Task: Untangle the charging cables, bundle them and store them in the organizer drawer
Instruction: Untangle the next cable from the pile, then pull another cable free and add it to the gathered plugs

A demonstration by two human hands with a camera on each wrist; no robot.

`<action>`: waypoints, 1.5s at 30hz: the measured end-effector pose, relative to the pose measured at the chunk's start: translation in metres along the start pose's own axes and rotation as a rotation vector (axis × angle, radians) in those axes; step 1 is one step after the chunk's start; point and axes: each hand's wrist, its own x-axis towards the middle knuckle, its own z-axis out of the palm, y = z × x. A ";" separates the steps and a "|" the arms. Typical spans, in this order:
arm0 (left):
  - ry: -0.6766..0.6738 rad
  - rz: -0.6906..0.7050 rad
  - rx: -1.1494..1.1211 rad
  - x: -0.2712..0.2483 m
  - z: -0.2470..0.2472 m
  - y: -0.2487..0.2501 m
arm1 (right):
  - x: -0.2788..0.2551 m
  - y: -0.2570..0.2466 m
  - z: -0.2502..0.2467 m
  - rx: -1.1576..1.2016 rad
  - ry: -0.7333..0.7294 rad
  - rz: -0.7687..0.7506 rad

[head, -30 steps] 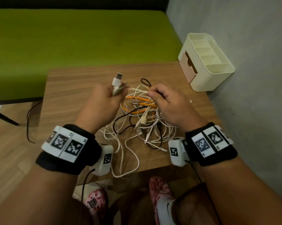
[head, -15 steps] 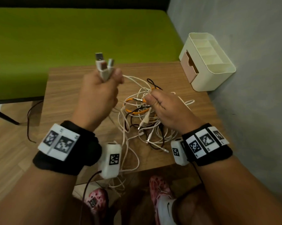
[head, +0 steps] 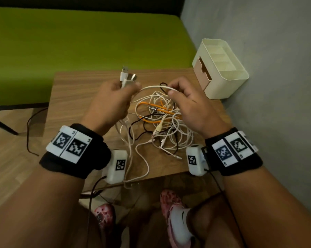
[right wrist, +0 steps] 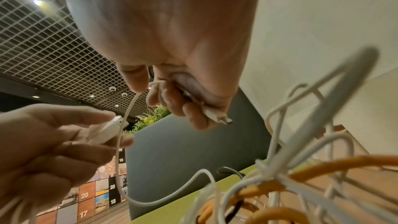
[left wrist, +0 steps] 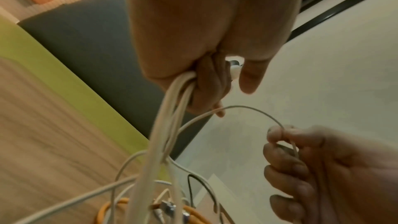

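A tangle of white, orange and black charging cables (head: 162, 120) lies on the small wooden table (head: 76, 97). My left hand (head: 131, 86) is raised above it and grips two white USB plug ends (head: 126, 78), with their white cords (left wrist: 172, 101) hanging down into the tangle. My right hand (head: 170, 89) pinches a thin white cable (head: 154, 87) that arcs over from the left hand. In the right wrist view, a small connector (right wrist: 216, 116) also lies under that hand's curled fingers. The cream organizer (head: 228, 81) stands at the table's far right corner, its tan drawer (head: 202, 72) pushed in.
A grey wall (head: 267, 86) runs close along the table's right side. A green surface (head: 79, 42) lies beyond the far edge. One white cord loop (head: 144, 169) hangs over the near edge, above my feet (head: 174, 208). A black wire (head: 28, 133) trails on the floor at left.
My left hand lifted the plug ends high, then came down a little. My right hand left the orange cables and now pinches the white strand close to the left hand.
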 end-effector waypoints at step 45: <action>-0.153 -0.123 -0.459 -0.087 0.030 0.037 | -0.091 -0.029 0.016 0.169 -0.718 0.335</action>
